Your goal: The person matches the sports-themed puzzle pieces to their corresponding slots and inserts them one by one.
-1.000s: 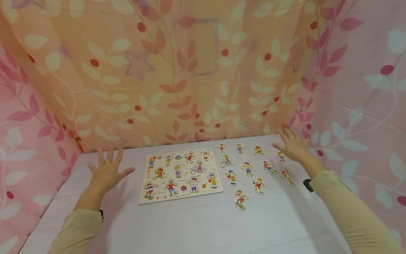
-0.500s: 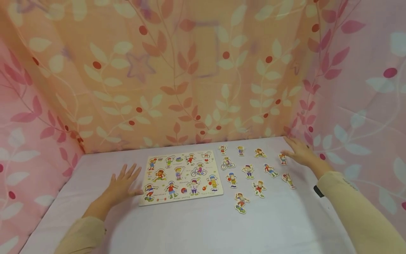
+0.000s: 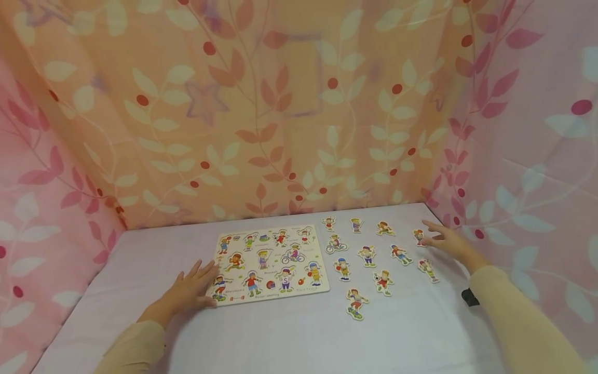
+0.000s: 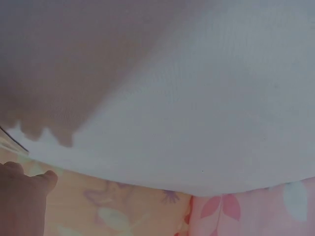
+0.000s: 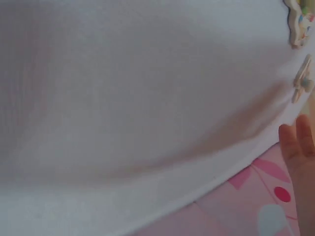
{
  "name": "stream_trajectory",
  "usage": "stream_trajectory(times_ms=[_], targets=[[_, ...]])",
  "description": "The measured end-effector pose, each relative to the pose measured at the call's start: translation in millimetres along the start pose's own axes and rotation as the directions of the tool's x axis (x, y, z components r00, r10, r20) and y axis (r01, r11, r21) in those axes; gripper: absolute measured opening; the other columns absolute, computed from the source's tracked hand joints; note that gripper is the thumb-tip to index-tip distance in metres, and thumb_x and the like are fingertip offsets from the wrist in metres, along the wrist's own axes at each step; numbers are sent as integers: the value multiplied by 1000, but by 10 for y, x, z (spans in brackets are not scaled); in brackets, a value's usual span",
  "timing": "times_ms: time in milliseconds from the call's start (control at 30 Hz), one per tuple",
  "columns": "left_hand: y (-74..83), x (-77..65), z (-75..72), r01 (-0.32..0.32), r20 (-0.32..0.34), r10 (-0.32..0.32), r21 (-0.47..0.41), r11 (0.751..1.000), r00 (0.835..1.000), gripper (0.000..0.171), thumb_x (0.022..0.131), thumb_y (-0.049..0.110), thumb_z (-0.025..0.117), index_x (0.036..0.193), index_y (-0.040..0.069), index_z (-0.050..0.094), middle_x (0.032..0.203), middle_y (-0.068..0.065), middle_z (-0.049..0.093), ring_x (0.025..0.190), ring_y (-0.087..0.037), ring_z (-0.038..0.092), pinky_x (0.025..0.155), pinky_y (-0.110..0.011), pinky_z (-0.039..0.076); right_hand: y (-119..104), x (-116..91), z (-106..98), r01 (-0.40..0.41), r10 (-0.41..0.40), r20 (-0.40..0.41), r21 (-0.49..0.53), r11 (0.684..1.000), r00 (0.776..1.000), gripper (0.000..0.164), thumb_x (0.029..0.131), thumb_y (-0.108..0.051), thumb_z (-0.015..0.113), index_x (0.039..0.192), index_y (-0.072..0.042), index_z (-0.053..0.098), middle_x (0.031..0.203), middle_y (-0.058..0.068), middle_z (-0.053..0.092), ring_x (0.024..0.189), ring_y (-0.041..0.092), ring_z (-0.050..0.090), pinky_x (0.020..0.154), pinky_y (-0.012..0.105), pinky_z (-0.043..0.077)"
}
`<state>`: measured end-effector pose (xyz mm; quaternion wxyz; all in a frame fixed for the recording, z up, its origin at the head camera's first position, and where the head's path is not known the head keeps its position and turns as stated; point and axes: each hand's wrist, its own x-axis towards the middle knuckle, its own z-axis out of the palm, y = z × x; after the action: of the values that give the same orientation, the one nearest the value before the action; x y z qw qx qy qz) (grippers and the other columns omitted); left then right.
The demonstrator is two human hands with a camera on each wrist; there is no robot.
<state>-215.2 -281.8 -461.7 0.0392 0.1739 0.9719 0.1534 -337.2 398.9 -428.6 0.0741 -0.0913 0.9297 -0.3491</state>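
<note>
In the head view a flat puzzle board (image 3: 275,294) printed with children playing sports lies left of the table's middle. My left hand (image 3: 189,288) is at the board's left edge, fingers extended over its rim and thumb by the near corner. Loose figure-shaped puzzle pieces, several of them, are spread out to the board's right. Beside the far-right puzzle piece (image 3: 418,237) is my right hand (image 3: 448,245), its fingers stretched toward that piece and holding nothing. The right wrist view has the right hand (image 5: 299,152) at its edge, near a puzzle piece with a knob (image 5: 305,81).
A white cloth covers the table (image 3: 280,337). Leaf-patterned fabric walls rise behind it (image 3: 261,104) and on both sides. The nearest loose piece, a skateboarder (image 3: 356,304), lies right of the board's near corner.
My left hand has come down and to the right, onto the board's left edge. The right hand has lowered toward the far-right piece. Board and pieces keep their places.
</note>
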Motion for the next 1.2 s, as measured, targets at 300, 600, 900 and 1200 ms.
stream_trajectory(times_ms=[300, 600, 900, 1200], targets=[[-5, 55, -5, -8, 16, 9, -19, 1000, 1000, 94, 73, 47, 78, 144, -2, 40, 150, -25, 34, 138, -54, 16, 100, -79, 12, 161, 24, 41, -110, 113, -10, 153, 982, 994, 72, 96, -30, 62, 149, 3, 26, 119, 26, 48, 100, 33, 45, 80, 37, 45], [-42, 75, -18, 52, 57, -48, -78, 996, 997, 99, 72, 47, 79, 146, -3, 36, 152, -26, 29, 139, -54, 10, 103, -77, 6, 342, 216, 82, -341, 334, 78, 322, 883, 939, 75, 92, -36, 67, 150, -5, 30, 152, 32, 20, 127, 46, 27, 106, 60, 26], [-65, 50, -22, 68, 52, -64, -83, 994, 997, 99, 69, 50, 79, 144, -3, 41, 152, -25, 30, 139, -55, 10, 101, -78, 2, 278, 341, 89, -385, 378, 93, 355, 852, 921, 74, 89, -30, 71, 146, -2, 33, 154, 32, 16, 139, 46, 18, 115, 58, 14], [-39, 68, 5, 89, 63, -84, -88, 992, 994, 99, 69, 51, 79, 144, -2, 41, 152, -24, 30, 139, -54, 8, 100, -79, -3, 171, 423, 153, -491, 511, 26, 321, 810, 859, 65, 90, -24, 67, 145, -2, 38, 153, 30, 21, 139, 45, 21, 114, 56, 19]])
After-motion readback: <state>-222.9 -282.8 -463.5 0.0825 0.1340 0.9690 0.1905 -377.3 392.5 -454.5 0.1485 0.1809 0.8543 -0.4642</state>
